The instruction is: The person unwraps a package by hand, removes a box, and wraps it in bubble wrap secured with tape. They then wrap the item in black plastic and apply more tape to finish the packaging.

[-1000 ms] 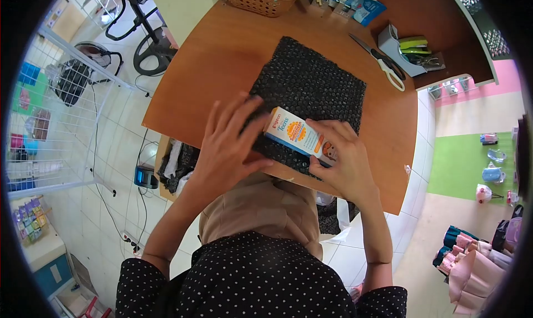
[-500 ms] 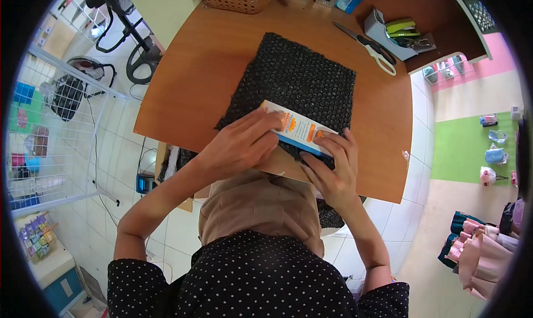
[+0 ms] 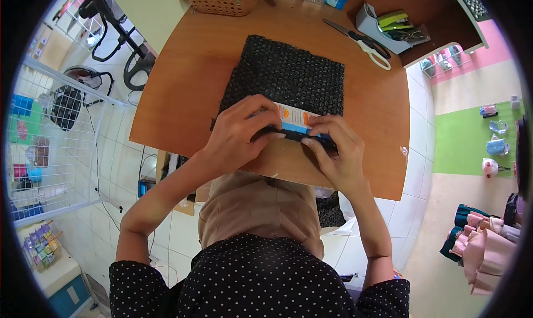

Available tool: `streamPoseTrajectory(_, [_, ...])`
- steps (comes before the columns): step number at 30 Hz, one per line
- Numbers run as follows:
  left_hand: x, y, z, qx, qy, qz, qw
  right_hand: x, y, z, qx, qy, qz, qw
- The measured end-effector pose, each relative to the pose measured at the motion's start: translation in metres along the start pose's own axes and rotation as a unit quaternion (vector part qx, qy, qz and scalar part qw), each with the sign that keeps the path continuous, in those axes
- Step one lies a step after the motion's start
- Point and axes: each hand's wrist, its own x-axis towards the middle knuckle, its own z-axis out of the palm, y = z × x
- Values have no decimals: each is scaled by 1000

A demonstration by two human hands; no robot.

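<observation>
A sheet of black bubble wrap [image 3: 288, 68] lies on the wooden desk. On its near part rests a slim white, blue and orange printed box [image 3: 292, 115], tilted up a little. The wrap's near edge is lifted along the box's front side. My left hand [image 3: 241, 132] is closed at the left end, its fingers over the box and its thumb at the raised edge. With fingertips on the box and thumb under the wrap, my right hand [image 3: 338, 149] pinches the right end. Both ends of the box are partly hidden by my fingers.
Scissors with black and white handles [image 3: 369, 49] lie at the desk's back right. Beside them stands a grey holder [image 3: 375, 26] with a green stapler [image 3: 393, 19]. A brown woven basket [image 3: 225, 3] sits at the back left. A white wire rack [image 3: 61, 146] stands left.
The near edge of the bubble wrap has come up against the box's front side, and both hands now grip it there. The view has shifted slightly.
</observation>
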Motion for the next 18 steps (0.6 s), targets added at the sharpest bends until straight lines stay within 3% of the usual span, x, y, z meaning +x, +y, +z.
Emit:
streamPoseTrajectory(5, [10,3,-3,-26,11,-36,999,6,1,1,34,18,7,999])
streamPoseTrajectory(7, [13,2,-4,-31,5,-41,999,10,-1,-1,54,13,72,996])
streamPoseTrajectory(18, [28,6,0,-104,20,-102,989,23,9,0,134,15,166,977])
